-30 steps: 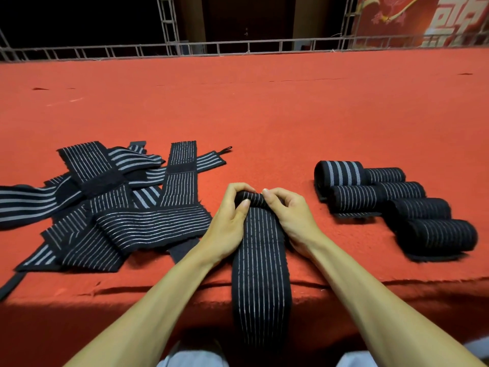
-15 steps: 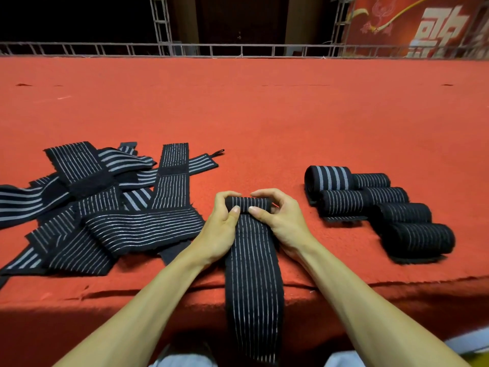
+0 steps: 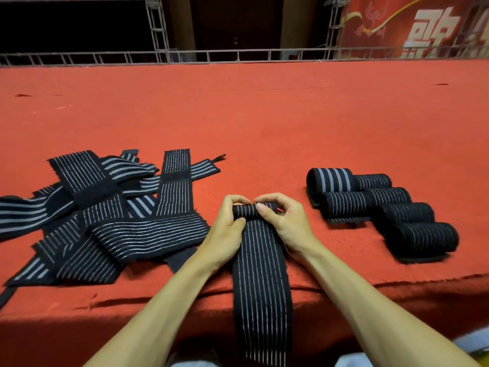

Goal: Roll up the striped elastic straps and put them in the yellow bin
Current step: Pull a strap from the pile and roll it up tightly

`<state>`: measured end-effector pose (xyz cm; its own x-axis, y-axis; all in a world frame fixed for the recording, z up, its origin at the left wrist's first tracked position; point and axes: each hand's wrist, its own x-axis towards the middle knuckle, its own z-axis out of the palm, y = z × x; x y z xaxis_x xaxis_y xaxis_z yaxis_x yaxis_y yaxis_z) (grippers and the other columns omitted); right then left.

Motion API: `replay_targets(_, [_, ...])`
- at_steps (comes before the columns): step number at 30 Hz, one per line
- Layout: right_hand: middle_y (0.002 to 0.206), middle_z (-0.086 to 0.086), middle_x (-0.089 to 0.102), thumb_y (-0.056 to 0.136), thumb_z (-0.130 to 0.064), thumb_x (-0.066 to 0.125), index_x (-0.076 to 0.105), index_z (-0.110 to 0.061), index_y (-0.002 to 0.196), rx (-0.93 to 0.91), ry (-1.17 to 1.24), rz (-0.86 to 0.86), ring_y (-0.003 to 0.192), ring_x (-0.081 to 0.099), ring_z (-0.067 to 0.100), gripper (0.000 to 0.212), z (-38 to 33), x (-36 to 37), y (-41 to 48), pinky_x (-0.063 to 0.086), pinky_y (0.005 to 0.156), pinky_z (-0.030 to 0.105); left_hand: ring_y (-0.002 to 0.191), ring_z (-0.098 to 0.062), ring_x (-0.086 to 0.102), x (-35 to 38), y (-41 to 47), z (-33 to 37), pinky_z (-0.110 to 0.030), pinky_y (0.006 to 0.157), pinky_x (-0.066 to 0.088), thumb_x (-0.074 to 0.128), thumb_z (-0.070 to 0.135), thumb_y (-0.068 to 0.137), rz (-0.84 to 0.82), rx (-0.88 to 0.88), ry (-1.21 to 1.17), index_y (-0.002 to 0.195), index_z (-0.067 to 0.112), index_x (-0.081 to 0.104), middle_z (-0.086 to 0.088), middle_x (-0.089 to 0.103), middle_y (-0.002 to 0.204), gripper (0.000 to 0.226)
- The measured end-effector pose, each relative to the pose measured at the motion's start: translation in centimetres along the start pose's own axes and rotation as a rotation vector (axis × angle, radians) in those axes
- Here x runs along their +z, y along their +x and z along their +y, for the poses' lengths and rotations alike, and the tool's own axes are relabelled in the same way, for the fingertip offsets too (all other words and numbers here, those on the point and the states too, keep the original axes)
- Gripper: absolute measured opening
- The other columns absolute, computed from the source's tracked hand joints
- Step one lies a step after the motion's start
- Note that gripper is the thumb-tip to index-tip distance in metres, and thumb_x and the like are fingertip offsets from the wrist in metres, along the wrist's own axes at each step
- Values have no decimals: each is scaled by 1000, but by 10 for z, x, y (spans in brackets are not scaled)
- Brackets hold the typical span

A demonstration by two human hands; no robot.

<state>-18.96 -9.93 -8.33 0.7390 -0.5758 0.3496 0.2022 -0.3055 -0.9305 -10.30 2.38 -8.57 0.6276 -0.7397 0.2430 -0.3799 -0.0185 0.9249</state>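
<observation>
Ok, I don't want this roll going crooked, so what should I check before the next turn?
1. Left hand grips the roll: ok.
2. Right hand grips its other end: ok.
3. Roll sits square across the strap: ok.
4. Strap's tail hangs flat over the table edge, untwisted: ok.
5. Loose pile clear of the strap: cannot tell, the left forearm covers the gap.
6. Yellow bin within reach: cannot tell, not clearly in view.

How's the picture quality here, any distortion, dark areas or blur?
Head view: wide-angle lens bows the railing and red table edge; background top left is nearly black; left hand, right hand and strap look sharp; the table's front lies in shadow.
</observation>
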Motion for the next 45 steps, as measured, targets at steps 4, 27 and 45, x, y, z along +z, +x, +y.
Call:
replay_targets(4, [90,-3,69,83,2,70,68,-15,94,58,132,-15,76,63,3,20,-3,-2,-3,49,72,17,111,-14,54,0,-1,3,-41,103,42,50,37,86,-34,-63,16,115,45,42,0,54,123,31])
replay_targets(27, [78,-10,67,87,-13,70,71,-16,88,88,132,39,75,57,4,4,-6,0,-3,45,75,24,103,-15,55,2,-5,7,-42,95,46,48,12,95,37,-5,16,108,38,39,0,54,111,31])
replay_targets(45, [90,3,68,76,-18,77,69,-21,97,119,218,0,69,61,9,22,-3,-1,-2,48,59,27,87,-9,58,-3,-4,8,-36,87,49,45,8,100,46,-93,-149,121,23,42,2,59,100,26])
